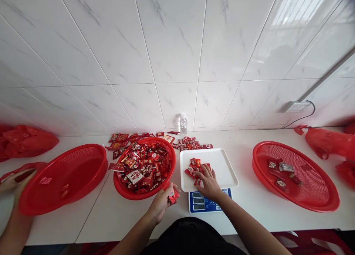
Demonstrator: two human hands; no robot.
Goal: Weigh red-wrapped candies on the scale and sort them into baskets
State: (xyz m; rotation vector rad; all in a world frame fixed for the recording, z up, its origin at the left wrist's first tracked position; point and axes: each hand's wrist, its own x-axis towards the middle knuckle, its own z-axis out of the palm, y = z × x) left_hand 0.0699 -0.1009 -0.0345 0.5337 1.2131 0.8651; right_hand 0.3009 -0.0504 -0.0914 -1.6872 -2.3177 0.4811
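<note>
My left hand (162, 202) is closed round a small red candy packet (173, 195), just in front of the middle red basket (121, 185) heaped with red wrapped candies (144, 166). My right hand (208, 181) lies with its fingers spread on the white tray (222, 162) of a digital scale (202, 204), its fingertips touching a small pile of red candy packets (195, 167).
A nearly bare red basket (74, 170) stands at the left, with another person's hand (12, 181) at its edge. At the right, another red basket (313, 195) holds a few packets. Loose candies (191, 143) and a water bottle (183, 125) stand by the tiled wall. Red bags (330, 142) lie at both ends.
</note>
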